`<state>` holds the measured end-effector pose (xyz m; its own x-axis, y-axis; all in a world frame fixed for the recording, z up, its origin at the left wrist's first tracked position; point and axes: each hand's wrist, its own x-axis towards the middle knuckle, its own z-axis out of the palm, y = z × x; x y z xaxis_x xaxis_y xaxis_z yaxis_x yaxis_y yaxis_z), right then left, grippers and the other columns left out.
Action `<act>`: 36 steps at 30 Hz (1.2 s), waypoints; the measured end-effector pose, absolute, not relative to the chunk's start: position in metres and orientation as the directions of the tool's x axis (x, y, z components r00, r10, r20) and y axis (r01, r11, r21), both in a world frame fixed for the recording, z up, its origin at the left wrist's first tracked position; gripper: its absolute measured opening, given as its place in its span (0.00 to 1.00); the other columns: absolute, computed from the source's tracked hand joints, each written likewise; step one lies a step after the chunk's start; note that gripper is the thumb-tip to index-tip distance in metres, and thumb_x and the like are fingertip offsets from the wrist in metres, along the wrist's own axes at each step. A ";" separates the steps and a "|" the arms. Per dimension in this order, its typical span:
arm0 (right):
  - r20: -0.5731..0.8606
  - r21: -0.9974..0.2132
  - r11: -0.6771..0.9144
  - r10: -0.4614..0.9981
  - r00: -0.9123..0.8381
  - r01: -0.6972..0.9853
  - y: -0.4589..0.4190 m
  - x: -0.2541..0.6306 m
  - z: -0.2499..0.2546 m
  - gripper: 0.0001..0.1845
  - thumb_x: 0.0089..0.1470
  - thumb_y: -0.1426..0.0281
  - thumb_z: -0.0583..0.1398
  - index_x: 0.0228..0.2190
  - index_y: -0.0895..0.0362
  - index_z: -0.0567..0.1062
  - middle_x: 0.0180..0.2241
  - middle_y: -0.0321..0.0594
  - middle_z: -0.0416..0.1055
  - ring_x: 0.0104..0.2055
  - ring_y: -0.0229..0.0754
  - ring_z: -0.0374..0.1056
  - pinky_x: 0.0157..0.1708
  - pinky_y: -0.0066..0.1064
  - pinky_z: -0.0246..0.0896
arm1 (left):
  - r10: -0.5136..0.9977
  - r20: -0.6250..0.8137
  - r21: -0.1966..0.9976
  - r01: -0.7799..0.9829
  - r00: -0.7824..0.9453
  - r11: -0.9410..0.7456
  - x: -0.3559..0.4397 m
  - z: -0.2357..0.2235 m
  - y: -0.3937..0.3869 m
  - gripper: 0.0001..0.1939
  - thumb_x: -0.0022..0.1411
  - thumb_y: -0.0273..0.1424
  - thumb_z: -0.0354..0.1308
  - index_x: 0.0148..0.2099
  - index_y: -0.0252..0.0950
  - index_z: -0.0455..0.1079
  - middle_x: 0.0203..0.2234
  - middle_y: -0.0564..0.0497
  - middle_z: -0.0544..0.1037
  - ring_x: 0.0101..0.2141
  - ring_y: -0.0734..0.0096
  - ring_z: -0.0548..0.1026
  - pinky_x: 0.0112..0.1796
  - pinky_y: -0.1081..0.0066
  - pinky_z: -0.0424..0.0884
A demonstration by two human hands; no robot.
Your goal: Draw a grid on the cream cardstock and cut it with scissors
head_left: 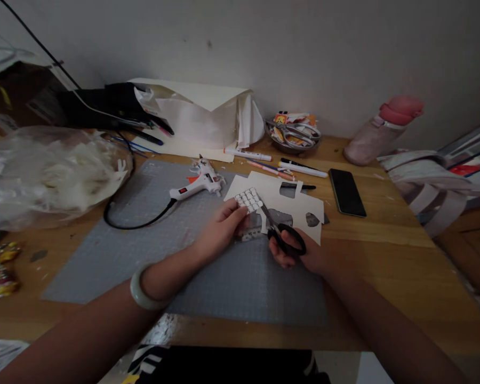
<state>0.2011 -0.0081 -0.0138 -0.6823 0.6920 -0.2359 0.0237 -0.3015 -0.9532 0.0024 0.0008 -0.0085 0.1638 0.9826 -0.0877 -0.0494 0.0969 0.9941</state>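
Note:
Between thumb and fingers, my left hand (223, 226) pinches a small white paper piece (248, 199) drawn with a black grid of rounded cells. My right hand (292, 253) grips black-handled scissors (287, 240). Their blades reach up to the right edge of the paper piece; whether they are cutting into it I cannot tell. Behind both hands lies a white sheet (310, 204) with several shapes cut out of it. A grey cutting mat (208, 277) is under the hands. To the left of the paper piece, a white glue gun (198, 184) rests on the mat.
Several markers (248, 154) lie at the back, near a bowl (292, 141) holding another pair of scissors. At the right are a phone (347, 192) and a pink bottle (378, 133). A clear plastic bag (52, 176) fills the left side. The glue gun's black cord (144, 226) loops across the mat.

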 end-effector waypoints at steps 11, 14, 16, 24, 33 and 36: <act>-0.247 -0.955 -0.291 0.691 -0.679 0.051 -0.007 0.202 -0.015 0.32 0.51 0.40 0.53 0.23 0.58 0.68 0.11 0.28 0.56 0.15 0.32 0.50 0.18 0.28 0.50 | 0.935 -0.128 0.991 0.002 0.331 0.135 0.005 -0.012 0.000 0.13 0.59 0.39 0.52 0.26 0.36 0.62 0.18 0.55 0.67 0.19 0.76 0.60 0.22 0.74 0.57; -0.248 -0.958 -0.278 0.695 -0.675 0.066 -0.007 0.202 -0.015 0.33 0.50 0.40 0.53 0.24 0.59 0.68 0.12 0.29 0.59 0.15 0.32 0.52 0.19 0.28 0.50 | 0.919 -0.154 0.988 0.044 0.364 0.149 0.005 -0.012 0.000 0.14 0.59 0.40 0.53 0.27 0.36 0.62 0.18 0.56 0.66 0.19 0.77 0.60 0.21 0.75 0.56; -0.247 -0.960 -0.270 0.698 -0.673 0.073 -0.007 0.201 -0.014 0.33 0.50 0.40 0.53 0.24 0.59 0.68 0.12 0.30 0.60 0.15 0.32 0.53 0.19 0.28 0.50 | 0.905 -0.181 0.983 0.082 0.384 0.162 0.005 -0.012 -0.001 0.15 0.59 0.42 0.52 0.27 0.36 0.63 0.18 0.56 0.65 0.19 0.77 0.59 0.21 0.75 0.55; -0.241 -0.965 -0.244 0.691 -0.682 0.094 -0.007 0.202 -0.012 0.31 0.52 0.41 0.52 0.25 0.59 0.68 0.13 0.29 0.60 0.16 0.32 0.53 0.20 0.28 0.49 | 0.890 -0.213 0.976 0.124 0.403 0.178 0.005 -0.008 -0.002 0.16 0.60 0.41 0.50 0.26 0.35 0.63 0.19 0.56 0.66 0.20 0.77 0.60 0.21 0.75 0.54; -0.247 -0.964 -0.246 0.680 -0.691 0.102 -0.006 0.201 -0.013 0.32 0.50 0.40 0.53 0.24 0.59 0.68 0.13 0.29 0.60 0.16 0.32 0.53 0.19 0.27 0.49 | 0.891 -0.228 0.973 0.134 0.392 0.190 0.006 -0.006 -0.002 0.14 0.60 0.39 0.50 0.27 0.36 0.63 0.19 0.56 0.66 0.20 0.77 0.60 0.23 0.74 0.56; -0.244 -0.963 -0.253 0.681 -0.691 0.091 -0.006 0.201 -0.013 0.32 0.51 0.40 0.53 0.24 0.59 0.67 0.13 0.29 0.59 0.16 0.32 0.53 0.19 0.27 0.50 | 0.893 -0.227 0.973 0.117 0.389 0.197 0.006 -0.007 -0.002 0.15 0.60 0.40 0.50 0.27 0.36 0.63 0.19 0.56 0.66 0.20 0.77 0.59 0.23 0.74 0.56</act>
